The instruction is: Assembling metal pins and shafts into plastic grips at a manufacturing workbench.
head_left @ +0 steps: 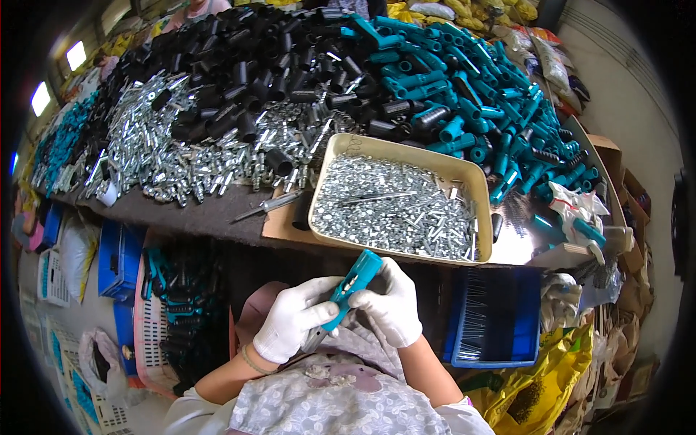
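Note:
Over my lap, in front of the bench edge, I hold a teal plastic tool housing (360, 271), tilted with its wide end up and away to the right. My left hand (288, 324), in a white knit glove, is wrapped round its lower part. A grey metal piece (313, 338) sticks out below that hand. My right hand (394, 304), gloved too, grips the housing's upper right side with thumb and fingers. Small metal parts show in an opening along the housing. Whether the right fingers pinch a small part as well, I cannot tell.
A cream tray (397, 251) of small metal parts stands on the bench, with a screwdriver-like tool (267, 206) left of it. Behind are heaps of black sleeves (239, 72), silver shafts (145, 138) and teal housings (464, 80). A blue bin (531, 326) of thin rods sits at right below.

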### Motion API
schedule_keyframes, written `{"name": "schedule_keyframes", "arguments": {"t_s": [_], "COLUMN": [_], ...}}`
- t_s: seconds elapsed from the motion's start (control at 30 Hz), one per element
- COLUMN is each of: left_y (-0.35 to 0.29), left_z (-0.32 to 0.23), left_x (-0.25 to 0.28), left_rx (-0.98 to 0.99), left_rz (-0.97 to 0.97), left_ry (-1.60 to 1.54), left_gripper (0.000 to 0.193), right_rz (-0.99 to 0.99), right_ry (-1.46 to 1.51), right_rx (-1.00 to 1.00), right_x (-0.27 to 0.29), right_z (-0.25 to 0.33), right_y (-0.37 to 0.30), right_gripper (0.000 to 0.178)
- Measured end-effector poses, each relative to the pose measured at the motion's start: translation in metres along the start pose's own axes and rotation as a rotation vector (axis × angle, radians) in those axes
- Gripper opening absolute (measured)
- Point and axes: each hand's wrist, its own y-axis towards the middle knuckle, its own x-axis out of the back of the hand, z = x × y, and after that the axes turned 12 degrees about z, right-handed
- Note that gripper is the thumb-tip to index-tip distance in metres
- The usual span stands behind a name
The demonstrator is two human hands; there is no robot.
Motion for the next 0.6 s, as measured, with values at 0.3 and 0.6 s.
{"name": "schedule_keyframes", "arguments": {"t_s": [0.3, 0.6], "left_y": [0.002, 0.006], "left_z": [0.018, 0.019], "left_x": [-0.002, -0.001], "left_rx": [0.009, 0.060], "left_rz": [0.160, 0.123], "left_ry": [-0.382, -0.287], "left_gripper": [0.074, 0.069], "right_rz": [0.188, -0.968], "right_ry": [-1.291, -1.546], "right_rx": [0.394, 0.030], "right_x": [0.039, 0.207], "right_z": [0.060, 0.099], "right_y": [-0.008, -0.006], "right_gripper": [0.028, 0.049]}}
